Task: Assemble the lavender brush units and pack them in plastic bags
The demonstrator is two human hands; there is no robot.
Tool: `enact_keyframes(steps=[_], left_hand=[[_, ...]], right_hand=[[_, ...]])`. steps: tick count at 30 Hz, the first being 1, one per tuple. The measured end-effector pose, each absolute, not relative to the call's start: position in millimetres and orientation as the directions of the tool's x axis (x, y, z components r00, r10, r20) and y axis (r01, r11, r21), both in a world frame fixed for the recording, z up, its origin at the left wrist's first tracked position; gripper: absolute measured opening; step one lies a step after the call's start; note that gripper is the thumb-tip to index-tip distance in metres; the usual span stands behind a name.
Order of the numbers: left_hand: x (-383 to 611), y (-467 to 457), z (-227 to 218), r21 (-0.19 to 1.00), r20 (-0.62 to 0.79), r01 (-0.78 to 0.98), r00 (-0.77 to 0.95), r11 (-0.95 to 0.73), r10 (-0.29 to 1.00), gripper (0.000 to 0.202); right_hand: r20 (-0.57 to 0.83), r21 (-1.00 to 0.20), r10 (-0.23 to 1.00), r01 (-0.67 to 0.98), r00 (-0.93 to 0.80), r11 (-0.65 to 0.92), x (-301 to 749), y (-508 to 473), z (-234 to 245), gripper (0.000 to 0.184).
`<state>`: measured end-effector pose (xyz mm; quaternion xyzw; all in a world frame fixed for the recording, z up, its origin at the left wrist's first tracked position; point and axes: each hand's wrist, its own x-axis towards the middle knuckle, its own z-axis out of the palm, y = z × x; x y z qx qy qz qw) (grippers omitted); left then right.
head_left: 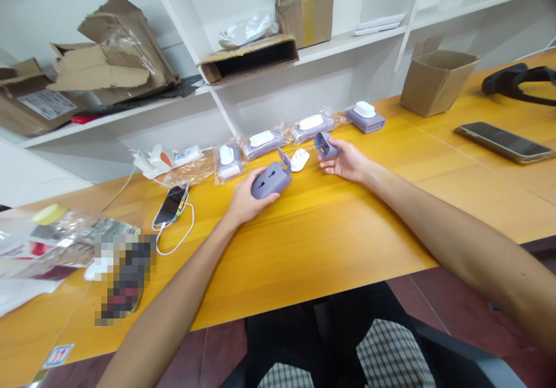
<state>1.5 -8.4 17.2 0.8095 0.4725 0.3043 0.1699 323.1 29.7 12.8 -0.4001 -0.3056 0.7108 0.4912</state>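
Note:
My left hand is closed around a purple-grey plastic housing with keyhole-like slots and a patch of small holes. A narrow purple tab sticks up from the housing's right end. My right hand grips a smaller hollow purple plastic piece, its open end facing left. Between the two parts stretches a thin coiled spring; where its ends attach, I cannot make out. Beneath the spring a white rounded piece lies on the wooden table.
Behind my hands stand several similar purple units, including a bagged one and an unwrapped one. Left are a power strip and a cabled phone. Right are a cardboard box, another phone and a black headset.

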Motion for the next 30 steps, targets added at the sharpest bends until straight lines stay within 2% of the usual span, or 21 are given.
enact_keyframes(steps=[9,17,20,23,30], left_hand=[[6.6,-11.0,13.7,0.574,0.352,0.668,0.321,-0.474,0.879,0.081],[11.8,-17.9,24.0,0.441,0.222,0.764,0.416,-0.471,0.882,0.078],[15.9,-22.9,25.8,0.398,0.185,0.781,0.445,-0.481,0.876,0.079],[19.3,-26.3,25.7,0.418,0.183,0.775,0.440,-0.475,0.879,0.078],[21.2,-28.3,22.4,0.409,0.229,0.774,0.425,-0.483,0.876,0.079]], right_hand=[[-0.264,-0.862,0.945,-0.392,-0.191,-0.320,322.0,29.2,12.9,0.022],[-0.172,-0.922,0.970,-0.320,-0.172,-0.220,318.4,26.9,10.1,0.016],[-0.108,-0.961,0.972,-0.230,-0.207,-0.156,309.0,18.1,10.3,0.011],[-0.067,-0.993,0.971,-0.083,-0.230,-0.088,300.2,7.9,12.1,0.018],[-0.066,-0.988,0.952,0.156,-0.299,-0.019,293.3,-0.8,19.1,0.020]])
